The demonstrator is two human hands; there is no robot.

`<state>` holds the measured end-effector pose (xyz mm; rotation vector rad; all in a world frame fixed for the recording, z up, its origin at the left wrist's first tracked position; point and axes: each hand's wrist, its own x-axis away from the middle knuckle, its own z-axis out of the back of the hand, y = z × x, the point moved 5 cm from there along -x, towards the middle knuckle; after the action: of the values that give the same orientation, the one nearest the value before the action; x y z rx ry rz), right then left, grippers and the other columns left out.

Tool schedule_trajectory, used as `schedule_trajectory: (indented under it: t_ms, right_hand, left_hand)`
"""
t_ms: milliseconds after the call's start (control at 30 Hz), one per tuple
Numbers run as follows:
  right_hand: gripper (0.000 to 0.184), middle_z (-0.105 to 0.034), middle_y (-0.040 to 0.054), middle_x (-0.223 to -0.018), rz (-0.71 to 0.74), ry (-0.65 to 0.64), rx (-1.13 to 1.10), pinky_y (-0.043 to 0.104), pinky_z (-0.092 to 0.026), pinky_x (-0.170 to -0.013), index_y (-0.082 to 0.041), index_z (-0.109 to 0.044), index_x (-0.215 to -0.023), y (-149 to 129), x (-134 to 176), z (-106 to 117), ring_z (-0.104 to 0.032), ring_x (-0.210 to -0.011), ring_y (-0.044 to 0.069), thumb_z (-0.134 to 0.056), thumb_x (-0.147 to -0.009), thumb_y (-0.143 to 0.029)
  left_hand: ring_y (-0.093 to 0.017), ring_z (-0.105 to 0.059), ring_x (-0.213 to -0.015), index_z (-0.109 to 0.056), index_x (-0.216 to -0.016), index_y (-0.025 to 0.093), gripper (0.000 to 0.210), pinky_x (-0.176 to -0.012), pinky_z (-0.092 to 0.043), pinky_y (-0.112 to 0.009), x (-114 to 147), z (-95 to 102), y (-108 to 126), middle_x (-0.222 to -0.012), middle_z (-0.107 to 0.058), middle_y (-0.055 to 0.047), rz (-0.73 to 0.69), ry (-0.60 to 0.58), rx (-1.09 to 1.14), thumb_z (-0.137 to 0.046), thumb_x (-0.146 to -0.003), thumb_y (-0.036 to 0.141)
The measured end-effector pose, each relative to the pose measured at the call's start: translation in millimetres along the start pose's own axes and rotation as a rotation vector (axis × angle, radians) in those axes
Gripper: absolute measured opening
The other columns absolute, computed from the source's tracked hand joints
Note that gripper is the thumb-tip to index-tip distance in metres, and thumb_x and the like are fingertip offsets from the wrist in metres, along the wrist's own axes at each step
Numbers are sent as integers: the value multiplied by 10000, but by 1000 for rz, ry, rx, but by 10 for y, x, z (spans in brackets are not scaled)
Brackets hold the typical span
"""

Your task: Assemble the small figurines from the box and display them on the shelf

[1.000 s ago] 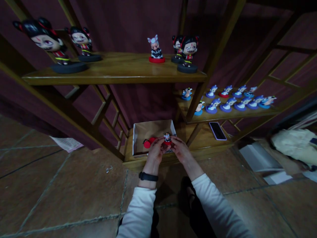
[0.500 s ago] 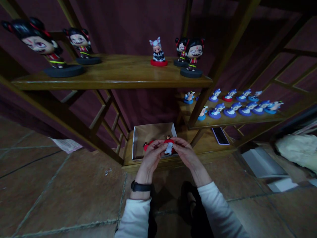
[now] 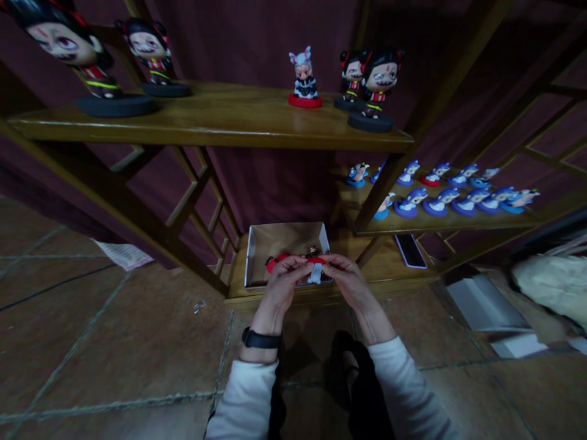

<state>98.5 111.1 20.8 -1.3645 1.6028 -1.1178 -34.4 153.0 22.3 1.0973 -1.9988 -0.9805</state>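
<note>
Between both hands is a small figurine (image 3: pixel 315 274) with a red base and a whitish body pointing down toward me. My left hand (image 3: pixel 287 278) pinches the red base from the left, and my right hand (image 3: pixel 343 275) pinches it from the right. Just beyond the hands, an open cardboard box (image 3: pixel 287 232) with white outer sides sits on the low shelf. Inside it lie red-based figurines (image 3: pixel 271 263), partly hidden by my fingers. The held figurine's face cannot be made out.
Black-haired figurines (image 3: pixel 153 52) and a white-eared figurine (image 3: pixel 304 79) stand on the upper shelf (image 3: pixel 229 116). Several purple-based figurines (image 3: pixel 443 201) fill the right shelf. A phone (image 3: pixel 410 251) lies on the low shelf. On the floor at right is a grey-white box (image 3: pixel 488 304).
The camera view has shifted slightly, so the upper shelf sits higher in view. Both hands keep hold of the figurine, whose red base now shows as a thinner edge, tilted differently.
</note>
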Motion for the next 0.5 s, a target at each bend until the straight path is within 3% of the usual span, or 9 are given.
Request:
schedule_trajectory:
  t_ms: [100,333,400,500]
  right_hand:
    - [188,-708,14,-841,-34,41,-95,275,-464,-738,-202,-703,-849,140,-35,12,-614,-779,148,-729,-669,-252]
    - [207,-705,4,-841,-242,153,-375,205,-492,-603,-207,-669,-861,635,-115,-10,-623,-667,96,-723,-664,-176]
    - [210,-701,-8,-791,-263,198,-397,182,-495,-575,-212,-666,-863,681,-121,-4,-612,-625,81,-716,-666,-162]
    - [209,-697,-2,-745,-254,229,-392,188,-516,-577,-198,-670,-845,655,-121,17,-602,-596,83,-717,-649,-142]
  left_hand:
    - [-100,-586,-567,-639,-690,119,226,-552,-491,-218,-62,19,-81,-641,-644,-10,30,42,8,-788,-579,248]
    - [-104,-579,-533,-623,-718,115,96,-519,-516,-235,-180,217,-272,-625,-635,-24,135,292,55,-691,-675,169]
    - [-119,-597,-552,-628,-771,121,88,-533,-529,-259,-176,251,-263,-645,-644,-35,136,293,67,-663,-710,175]
    - [-146,-634,-618,-640,-857,125,154,-599,-547,-295,-152,240,-223,-722,-669,-62,109,202,71,-664,-714,175]
